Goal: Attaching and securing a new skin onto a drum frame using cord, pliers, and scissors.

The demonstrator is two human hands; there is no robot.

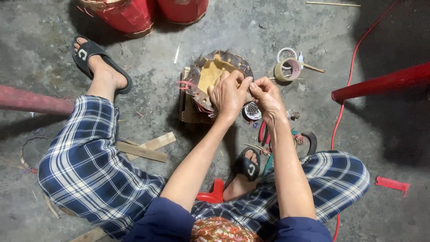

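Drum skin point(210, 74) sits just beyond both hands; left hand point(228, 95) and right hand point(267, 95) pinch its near rim together.

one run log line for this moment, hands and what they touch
left hand: pressing rim of round brown skin-covered frame | right hand: pinching same rim | frame: on wooden block | nearby: tape roll

a rough grey concrete floor point(179, 27), stained and littered with thin bamboo slivers, fills the view. two round red drum-shaped bodies point(134, 13) stand at the top edge. a red cable point(347, 85) trails down the right side, where deep shadow darkens the floor.
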